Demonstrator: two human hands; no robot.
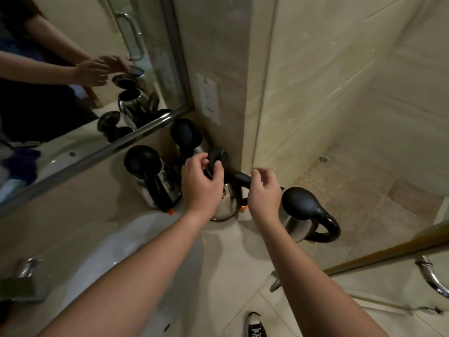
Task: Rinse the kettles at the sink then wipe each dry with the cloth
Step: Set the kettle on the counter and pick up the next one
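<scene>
Four kettles stand grouped in the counter corner beside the mirror [97,152], just past the sink [136,239], presumably staged within reach for rinsing. Our left hand [200,182] curls its fingers over the centre kettle [226,203], apparently at its lid; whether it truly grips, we cannot tell. Our right hand [263,190] hovers beside the handle, fingers loosely curled, holding nothing. No cloth is identifiable.

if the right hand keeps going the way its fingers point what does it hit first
Most likely the black handle of the middle kettle, just ahead of the right hand. The wall corner lies beyond it. Depth is hard to judge here.
</scene>
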